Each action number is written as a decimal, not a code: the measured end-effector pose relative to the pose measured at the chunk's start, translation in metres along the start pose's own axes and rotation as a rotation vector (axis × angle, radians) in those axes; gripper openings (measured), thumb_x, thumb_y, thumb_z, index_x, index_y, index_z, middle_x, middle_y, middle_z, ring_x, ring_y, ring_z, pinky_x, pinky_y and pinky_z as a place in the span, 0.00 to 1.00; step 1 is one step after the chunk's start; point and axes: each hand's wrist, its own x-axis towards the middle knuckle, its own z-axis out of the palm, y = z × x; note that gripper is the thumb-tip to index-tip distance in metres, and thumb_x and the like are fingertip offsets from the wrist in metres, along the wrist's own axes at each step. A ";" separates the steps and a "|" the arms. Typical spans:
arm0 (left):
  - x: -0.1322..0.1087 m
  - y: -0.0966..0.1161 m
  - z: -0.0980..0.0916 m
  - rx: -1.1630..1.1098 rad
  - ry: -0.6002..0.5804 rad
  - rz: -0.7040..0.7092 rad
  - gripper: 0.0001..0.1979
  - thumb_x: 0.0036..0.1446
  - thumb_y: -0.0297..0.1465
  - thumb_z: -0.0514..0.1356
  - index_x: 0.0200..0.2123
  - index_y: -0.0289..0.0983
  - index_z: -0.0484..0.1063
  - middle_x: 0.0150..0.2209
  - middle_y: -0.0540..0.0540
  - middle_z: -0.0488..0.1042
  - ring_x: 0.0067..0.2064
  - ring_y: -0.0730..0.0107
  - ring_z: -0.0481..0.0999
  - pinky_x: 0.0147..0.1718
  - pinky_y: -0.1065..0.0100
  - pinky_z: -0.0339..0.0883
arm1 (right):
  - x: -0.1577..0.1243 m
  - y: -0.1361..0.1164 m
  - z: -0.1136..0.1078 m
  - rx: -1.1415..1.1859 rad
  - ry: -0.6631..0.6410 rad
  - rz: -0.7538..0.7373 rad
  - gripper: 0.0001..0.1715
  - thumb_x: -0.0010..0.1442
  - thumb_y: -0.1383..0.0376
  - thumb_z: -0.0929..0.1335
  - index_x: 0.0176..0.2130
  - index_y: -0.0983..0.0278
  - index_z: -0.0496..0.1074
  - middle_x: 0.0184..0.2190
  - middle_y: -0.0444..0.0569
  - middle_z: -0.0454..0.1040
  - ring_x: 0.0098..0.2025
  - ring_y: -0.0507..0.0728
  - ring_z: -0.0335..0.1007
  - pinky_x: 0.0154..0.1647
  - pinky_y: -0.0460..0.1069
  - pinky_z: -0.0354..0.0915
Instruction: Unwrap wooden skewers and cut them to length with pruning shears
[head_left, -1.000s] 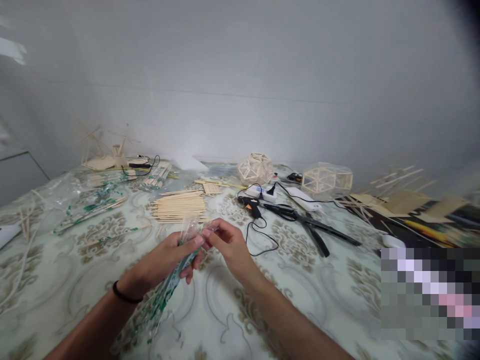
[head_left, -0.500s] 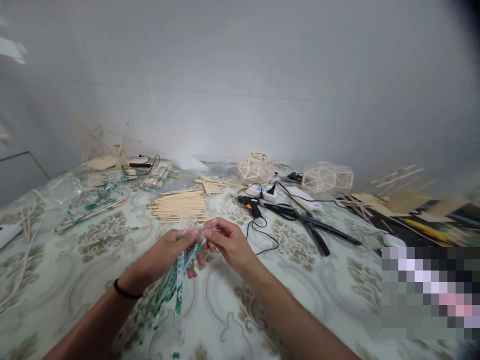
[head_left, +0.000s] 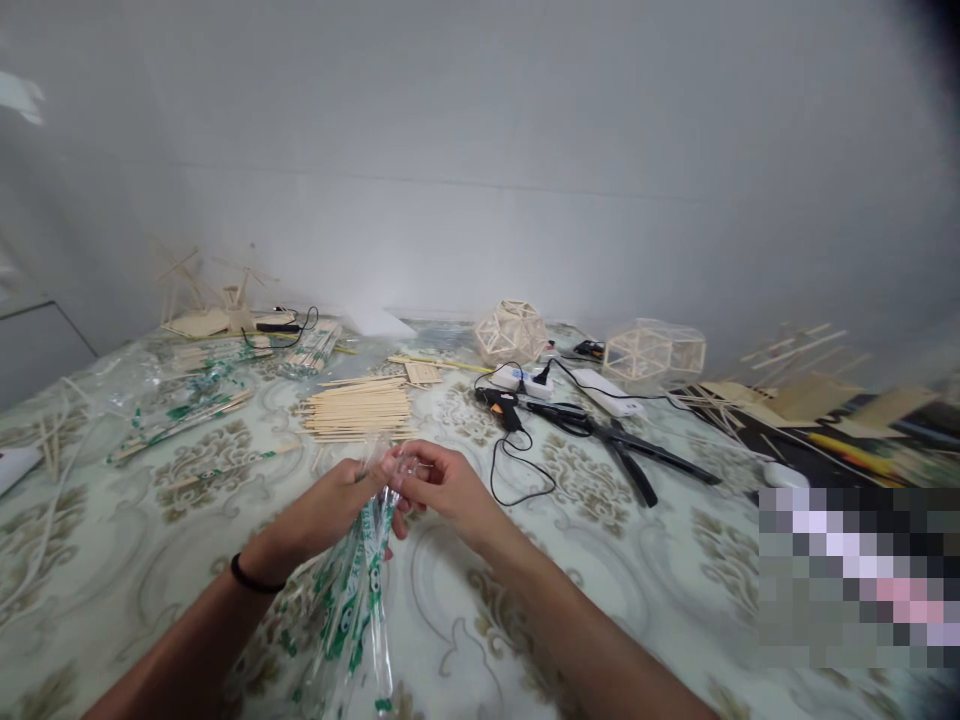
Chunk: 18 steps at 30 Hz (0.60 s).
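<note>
My left hand (head_left: 330,505) and my right hand (head_left: 439,485) meet in front of me, both pinching the top of a clear plastic packet with green print (head_left: 352,610). The packet hangs down towards me and has thin wooden sticks inside. A black band circles my left wrist. Just beyond my hands lies a stack of bare wooden sticks (head_left: 358,408) on the patterned tablecloth (head_left: 187,480).
A black glue gun with its cord (head_left: 504,410), a white power strip (head_left: 521,378) and large black scissors (head_left: 626,450) lie to the right. Two stick-built polyhedra (head_left: 511,332) stand at the back. More green-printed packets (head_left: 176,410) and stick models (head_left: 217,305) lie left; wooden pieces lie far right.
The packet has swung from lying under my left hand to hanging more upright between both hands. My right hand has moved slightly left, closer to the left one.
</note>
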 end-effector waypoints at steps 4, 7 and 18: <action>0.001 -0.003 -0.001 -0.060 -0.045 0.011 0.36 0.66 0.58 0.50 0.29 0.33 0.80 0.20 0.45 0.78 0.22 0.64 0.78 0.22 0.70 0.68 | 0.000 -0.001 -0.002 -0.033 0.010 -0.004 0.24 0.51 0.49 0.79 0.33 0.64 0.72 0.20 0.40 0.72 0.22 0.50 0.68 0.26 0.45 0.60; 0.000 -0.003 -0.001 -0.094 -0.084 0.056 0.33 0.67 0.55 0.52 0.30 0.33 0.80 0.21 0.45 0.78 0.23 0.66 0.79 0.26 0.71 0.69 | 0.001 0.001 -0.004 -0.028 0.035 -0.023 0.24 0.51 0.50 0.79 0.32 0.64 0.72 0.20 0.40 0.71 0.22 0.49 0.66 0.26 0.45 0.60; 0.000 0.004 -0.002 -0.169 -0.087 -0.043 0.31 0.60 0.57 0.59 0.32 0.32 0.79 0.24 0.43 0.81 0.26 0.64 0.81 0.29 0.67 0.75 | 0.005 0.000 -0.009 -0.051 0.170 -0.098 0.20 0.52 0.53 0.78 0.32 0.63 0.72 0.20 0.38 0.68 0.23 0.50 0.63 0.28 0.47 0.63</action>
